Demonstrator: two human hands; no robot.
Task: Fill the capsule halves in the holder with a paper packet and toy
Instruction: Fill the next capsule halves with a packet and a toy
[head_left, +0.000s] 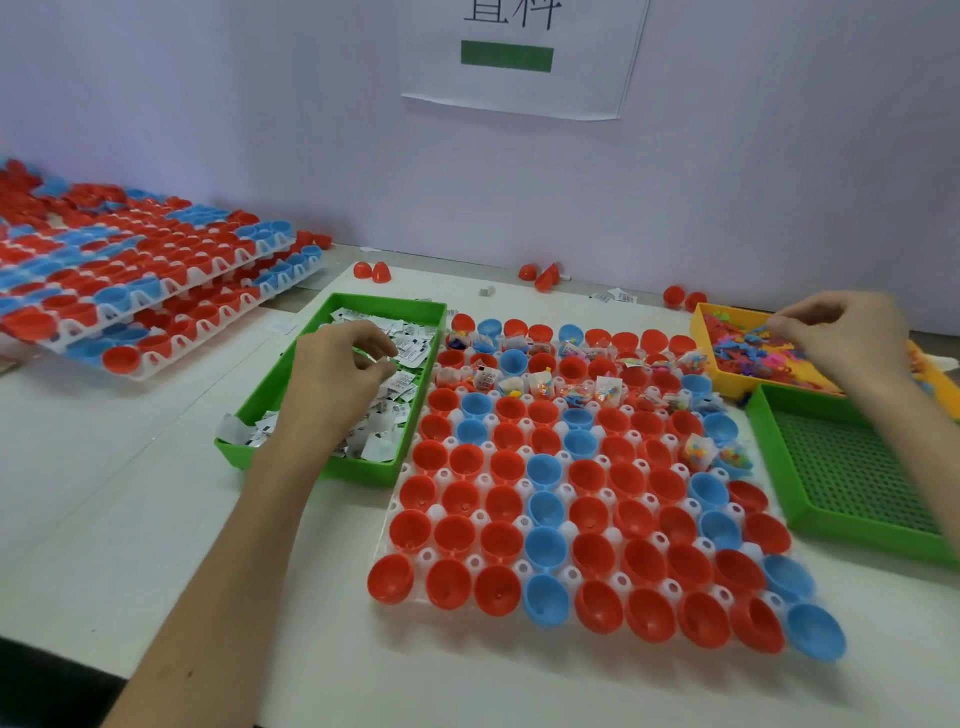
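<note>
A white holder (437, 555) in front of me carries rows of red and blue capsule halves (589, 514). Halves in the far rows hold paper packets and bagged toys (571, 387); the near rows are bare. My left hand (337, 376) hovers over the green tray (270, 387) of white paper packets (410, 348), fingers curled, pinching at a packet. My right hand (841, 338) is over the yellow tray (701, 325) of colourful toys (748, 348), fingertips pinched together on a small toy.
Stacked holders with red and blue halves (145, 275) lie at the left. A green tray with a perforated floor (852, 473) sits at the right. Loose red halves (543, 275) lie by the wall, under a paper sign (519, 57).
</note>
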